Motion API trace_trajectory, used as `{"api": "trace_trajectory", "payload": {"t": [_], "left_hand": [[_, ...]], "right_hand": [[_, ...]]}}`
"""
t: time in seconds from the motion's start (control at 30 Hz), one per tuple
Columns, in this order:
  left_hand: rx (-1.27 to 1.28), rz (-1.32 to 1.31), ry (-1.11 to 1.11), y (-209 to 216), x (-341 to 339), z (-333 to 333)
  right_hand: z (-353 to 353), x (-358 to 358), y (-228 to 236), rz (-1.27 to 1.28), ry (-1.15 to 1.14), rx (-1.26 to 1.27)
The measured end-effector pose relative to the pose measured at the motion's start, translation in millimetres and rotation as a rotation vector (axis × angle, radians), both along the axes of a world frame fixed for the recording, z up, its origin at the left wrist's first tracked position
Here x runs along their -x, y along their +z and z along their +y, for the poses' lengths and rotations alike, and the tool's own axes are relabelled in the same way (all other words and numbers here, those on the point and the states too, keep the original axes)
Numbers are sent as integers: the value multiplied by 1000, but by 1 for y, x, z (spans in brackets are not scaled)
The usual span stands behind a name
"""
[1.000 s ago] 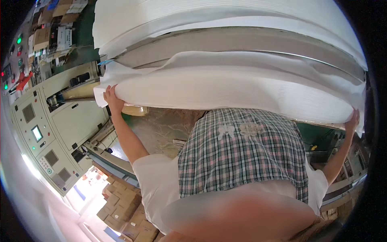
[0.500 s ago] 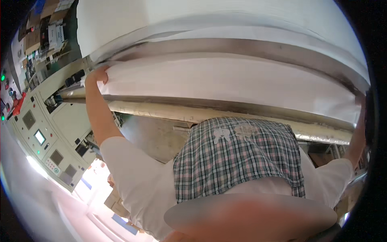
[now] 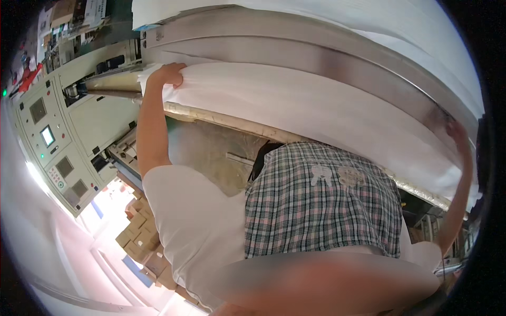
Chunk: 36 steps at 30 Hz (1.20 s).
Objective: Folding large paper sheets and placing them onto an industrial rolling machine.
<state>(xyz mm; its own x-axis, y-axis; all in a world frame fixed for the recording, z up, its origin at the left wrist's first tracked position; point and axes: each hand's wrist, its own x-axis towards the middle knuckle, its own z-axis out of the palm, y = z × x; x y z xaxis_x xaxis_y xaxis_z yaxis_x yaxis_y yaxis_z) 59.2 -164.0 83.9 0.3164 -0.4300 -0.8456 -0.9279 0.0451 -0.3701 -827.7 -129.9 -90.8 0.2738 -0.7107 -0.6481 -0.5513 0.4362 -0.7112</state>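
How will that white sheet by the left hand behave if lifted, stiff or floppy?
Probably floppy: the white sheet creases beside the left hand. It may sag if raised at one end only, given its long span. It could be light for its size, as it looks thin.

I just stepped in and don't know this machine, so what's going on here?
A person in a plaid apron stands at a wide white sheet, arms spread. The left hand is on the sheet near its left end, with creases beside it. The right hand is at the far right, by the grey metal bar; its grasp is unclear. The sheet lies between that bar and a yellowish roller. A pale cabinet stands at left.
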Motion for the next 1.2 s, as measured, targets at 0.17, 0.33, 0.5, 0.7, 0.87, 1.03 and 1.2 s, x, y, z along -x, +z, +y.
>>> {"api": "trace_trajectory", "payload": {"t": [0.17,0.33,0.5,0.7,0.87,1.03,1.2], "left_hand": [[-13,130,66,-33,-39,5],[57,154,-105,-22,-29,12],[96,325,-211,-9,-62,24],[95,702,-425,1,-91,14],[260,986,-505,1,-117,11],[130,995,-416,-15,-134,-10],[-259,1063,-230,-62,-132,-70]], "right_hand": [[-44,-331,91,-35,325,20],[-68,-523,80,-138,409,-9],[-86,-713,85,14,504,-11],[-99,-891,70,18,478,-163],[-88,-989,66,-301,545,-155],[-111,-1022,105,-300,947,194],[-147,-954,143,-503,715,721]]}}
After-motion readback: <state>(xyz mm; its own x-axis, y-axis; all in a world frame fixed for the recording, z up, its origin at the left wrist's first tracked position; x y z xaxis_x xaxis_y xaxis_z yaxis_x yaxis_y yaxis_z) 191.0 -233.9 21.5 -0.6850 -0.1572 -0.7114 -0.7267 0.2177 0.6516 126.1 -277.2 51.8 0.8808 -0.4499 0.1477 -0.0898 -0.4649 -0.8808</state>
